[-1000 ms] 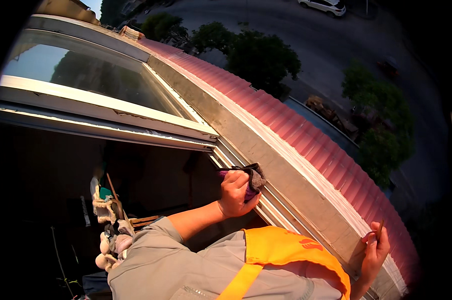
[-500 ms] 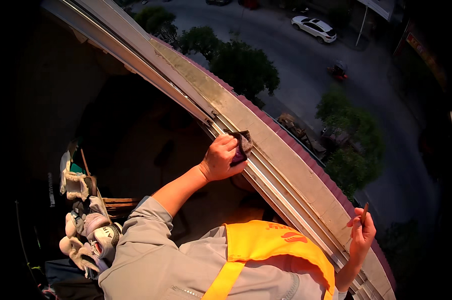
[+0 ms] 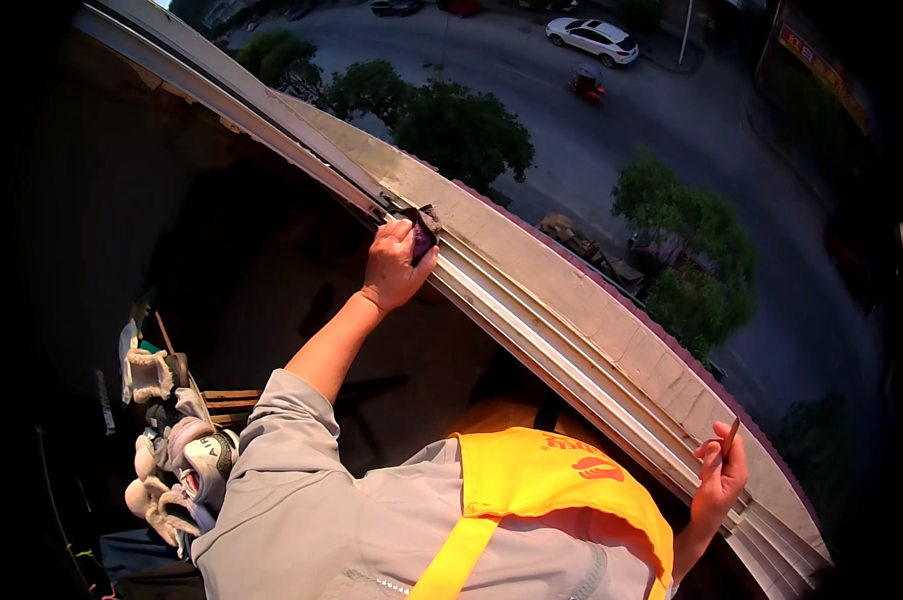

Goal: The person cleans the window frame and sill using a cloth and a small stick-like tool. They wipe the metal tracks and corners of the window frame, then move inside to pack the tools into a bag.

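Note:
My left hand (image 3: 397,268) is closed on a dark purple-grey cloth (image 3: 424,232), which is pressed against the metal window track (image 3: 531,315). It is at the spot where the sliding frame (image 3: 311,160) meets the bare rails. At the lower right my right hand (image 3: 719,478) is raised over the near end of the track. Its fingers pinch a thin brown stick-like tool (image 3: 731,438) that points upward; I cannot make out its exact kind. I wear a grey jacket and a yellow apron (image 3: 531,475).
Outside the track runs a pale concrete ledge (image 3: 591,300) with a reddish rim, high above a street (image 3: 491,70) with trees, a white car (image 3: 592,41) and a red three-wheeler (image 3: 586,85). Several shoes (image 3: 206,460) are heaped at the lower left, beside wooden slats (image 3: 231,400).
My left hand has slid the cloth up and left along the track to the sliding frame's edge. My right hand stays nearly in place. On the street the red vehicle has moved left.

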The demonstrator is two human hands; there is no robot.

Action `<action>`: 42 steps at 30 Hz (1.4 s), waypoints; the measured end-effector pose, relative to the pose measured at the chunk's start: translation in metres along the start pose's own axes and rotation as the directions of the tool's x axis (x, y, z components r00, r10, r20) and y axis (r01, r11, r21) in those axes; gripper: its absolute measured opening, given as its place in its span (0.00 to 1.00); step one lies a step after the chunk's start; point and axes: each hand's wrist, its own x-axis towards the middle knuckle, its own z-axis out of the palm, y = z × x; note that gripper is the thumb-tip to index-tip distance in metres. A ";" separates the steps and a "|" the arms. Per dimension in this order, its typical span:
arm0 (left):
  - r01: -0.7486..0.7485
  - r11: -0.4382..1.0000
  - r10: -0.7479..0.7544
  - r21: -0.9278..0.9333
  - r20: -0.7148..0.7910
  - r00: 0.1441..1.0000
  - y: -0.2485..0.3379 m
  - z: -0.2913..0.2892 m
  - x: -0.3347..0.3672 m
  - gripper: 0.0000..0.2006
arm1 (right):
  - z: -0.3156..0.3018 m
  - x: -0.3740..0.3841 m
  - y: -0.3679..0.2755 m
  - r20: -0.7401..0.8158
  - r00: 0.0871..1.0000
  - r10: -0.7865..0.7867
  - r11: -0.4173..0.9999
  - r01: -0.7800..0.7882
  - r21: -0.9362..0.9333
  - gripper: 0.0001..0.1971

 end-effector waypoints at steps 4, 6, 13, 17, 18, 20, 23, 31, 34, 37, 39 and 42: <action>-0.010 0.991 0.013 -0.135 0.026 1.000 0.067 0.013 -0.005 0.12 | -0.014 -0.015 0.012 -0.043 0.998 0.049 0.999 -0.049 -0.001 0.12; -0.005 0.959 0.024 -0.283 0.064 0.998 0.120 0.017 -0.012 0.11 | -0.017 -0.018 0.020 -0.066 0.997 0.050 0.998 -0.048 0.028 0.12; 0.431 -0.233 -0.495 -0.872 0.488 0.719 0.166 0.002 -0.028 0.17 | -0.007 -0.022 0.041 -0.085 0.992 -0.098 0.988 0.087 -0.125 0.12; 0.147 -0.389 -0.748 -0.910 0.405 0.526 0.100 -0.044 -0.019 0.23 | 0.001 -0.019 0.038 -0.095 0.973 -0.210 0.931 0.169 -0.325 0.10; 0.113 -0.349 -0.763 -0.930 0.352 0.542 0.079 -0.056 -0.021 0.21 | 0.003 -0.018 0.036 -0.095 0.967 -0.236 0.913 0.188 -0.361 0.10; 0.093 -0.202 -0.813 -0.975 0.219 0.539 0.045 -0.080 -0.022 0.19 | 0.007 -0.018 0.034 -0.119 0.960 -0.252 0.904 0.190 -0.382 0.09; 0.224 0.248 -0.825 -0.943 -0.084 0.559 0.009 -0.087 -0.023 0.18 | 0.009 -0.016 0.030 -0.133 0.958 -0.254 0.893 0.180 -0.412 0.09; -0.020 0.983 0.005 0.185 0.080 0.997 -0.046 -0.035 -0.023 0.16 | 0.006 -0.015 0.036 -0.161 0.956 -0.245 0.838 0.125 -0.531 0.08; -0.109 0.967 0.066 0.232 0.186 0.980 -0.047 -0.033 -0.013 0.15 | 0.007 -0.018 0.034 -0.179 0.957 -0.227 0.816 0.087 -0.571 0.08; -0.130 0.960 0.085 0.247 0.186 0.979 -0.044 -0.031 -0.006 0.13 | 0.006 -0.018 0.038 -0.180 0.957 -0.226 0.824 0.089 -0.560 0.08; -0.129 0.962 0.088 0.241 0.175 0.981 -0.044 -0.027 -0.004 0.13 | 0.010 -0.017 0.037 -0.190 0.945 -0.267 0.820 0.119 -0.560 0.08; -0.094 0.963 0.073 0.254 0.093 0.993 -0.037 -0.022 -0.004 0.12 | 0.012 -0.016 0.034 -0.193 0.942 -0.273 0.817 0.121 -0.564 0.07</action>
